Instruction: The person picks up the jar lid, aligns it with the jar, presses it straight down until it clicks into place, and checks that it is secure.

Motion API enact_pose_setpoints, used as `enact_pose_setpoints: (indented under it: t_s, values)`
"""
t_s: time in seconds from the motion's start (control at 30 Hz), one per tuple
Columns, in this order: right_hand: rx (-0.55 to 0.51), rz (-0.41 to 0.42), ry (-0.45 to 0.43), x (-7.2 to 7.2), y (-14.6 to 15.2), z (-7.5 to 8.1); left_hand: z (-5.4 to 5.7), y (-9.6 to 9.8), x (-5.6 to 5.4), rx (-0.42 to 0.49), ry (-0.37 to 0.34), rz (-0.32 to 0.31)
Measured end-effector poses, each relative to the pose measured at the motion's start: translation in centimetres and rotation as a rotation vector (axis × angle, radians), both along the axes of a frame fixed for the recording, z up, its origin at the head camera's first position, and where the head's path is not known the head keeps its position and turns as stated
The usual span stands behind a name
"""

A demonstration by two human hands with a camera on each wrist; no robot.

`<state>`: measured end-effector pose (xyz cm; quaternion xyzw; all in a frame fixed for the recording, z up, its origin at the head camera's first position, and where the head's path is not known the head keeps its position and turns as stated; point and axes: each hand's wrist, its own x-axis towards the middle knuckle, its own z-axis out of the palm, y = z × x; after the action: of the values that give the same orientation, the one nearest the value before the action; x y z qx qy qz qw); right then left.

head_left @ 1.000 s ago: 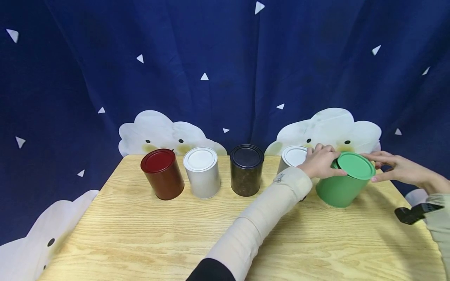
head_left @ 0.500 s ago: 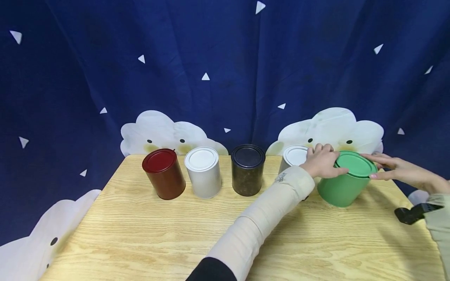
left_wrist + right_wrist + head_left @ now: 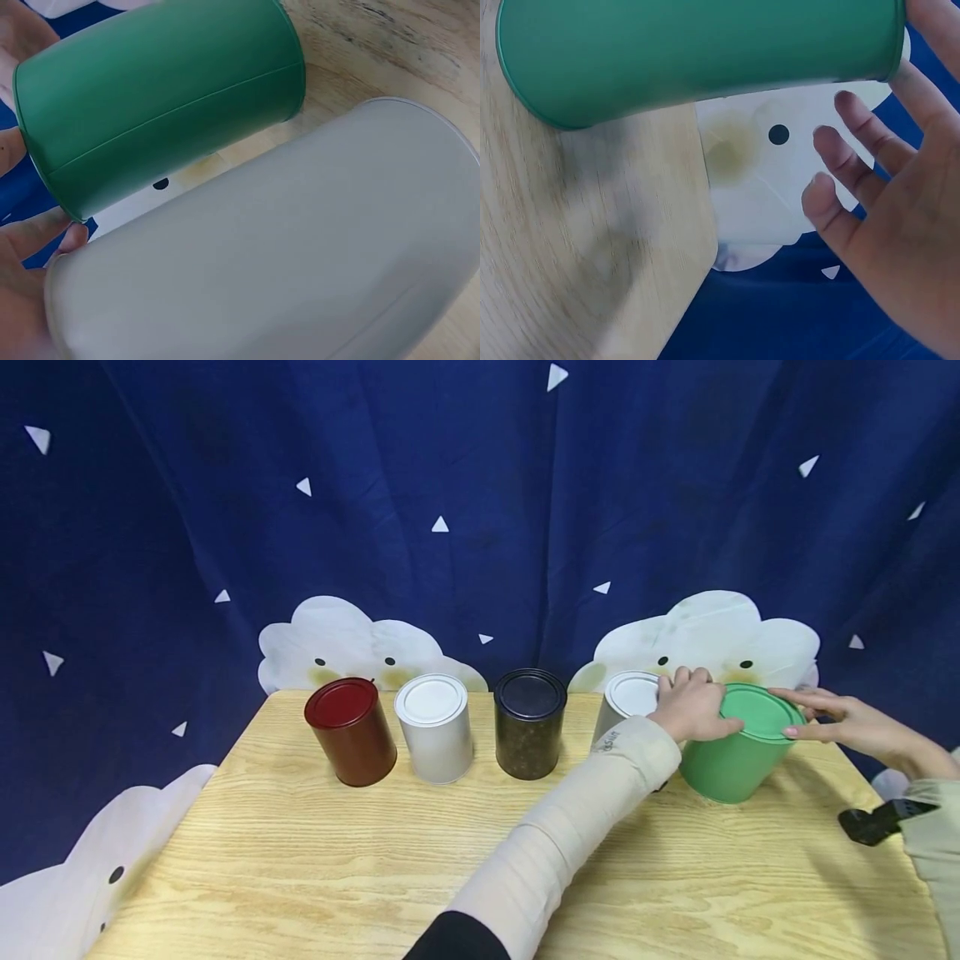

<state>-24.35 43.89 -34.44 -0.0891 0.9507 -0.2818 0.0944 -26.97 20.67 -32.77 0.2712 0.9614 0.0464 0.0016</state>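
A green can stands at the right of the table, with its green lid lying level on top. My left hand touches the lid's left edge, its thumb on the front side and a finger at the rim. On the opposite edge, my right hand rests thumb and index finger on the lid. Its other fingers hang loosely off the can, as the right wrist view shows. Close to my left hand is a grey-white can with a white lid, partly hidden by the left forearm in the head view.
To the left stand a dark red can, a white can and a black can, all lidded. They share the wooden table. A blue curtain with clouds hangs behind its back edge.
The green lid sat askew, with a dark gap at its left, and has settled flat on the can. Both hands have stayed on its edges, with only slight movement.
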Motion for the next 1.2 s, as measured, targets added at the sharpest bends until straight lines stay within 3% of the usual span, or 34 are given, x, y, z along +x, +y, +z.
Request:
enact_pose_setpoints:
  t_s: [0.33, 0.53, 0.67, 0.87, 1.0, 1.2]
  values:
    - [0.084, 0.034, 0.051, 0.0, 0.0, 0.2, 0.1, 1.0, 0.2, -0.021, 0.007, 0.056]
    - [0.132, 0.009, 0.097, 0.1, -0.2, 0.4, 0.3, 0.8, 0.5, -0.021, 0.039, 0.029]
    - [0.136, -0.066, 0.215, 0.3, -1.0, 1.1, 1.0, -0.2, 0.4, 0.036, 0.054, -0.029]
    - [0.052, -0.17, 0.409, 1.9, -3.3, 2.5, 2.2, -2.7, 0.9, 0.231, 0.06, -0.214]
    - [-0.048, -0.138, 0.52, 3.4, -5.5, 2.5, 2.5, -4.7, 1.7, 0.344, 0.057, -0.283]
    - [-0.093, -0.072, 0.614, 4.2, -8.7, 1.6, 2.0, -8.0, 3.0, 0.39, 0.115, -0.343]
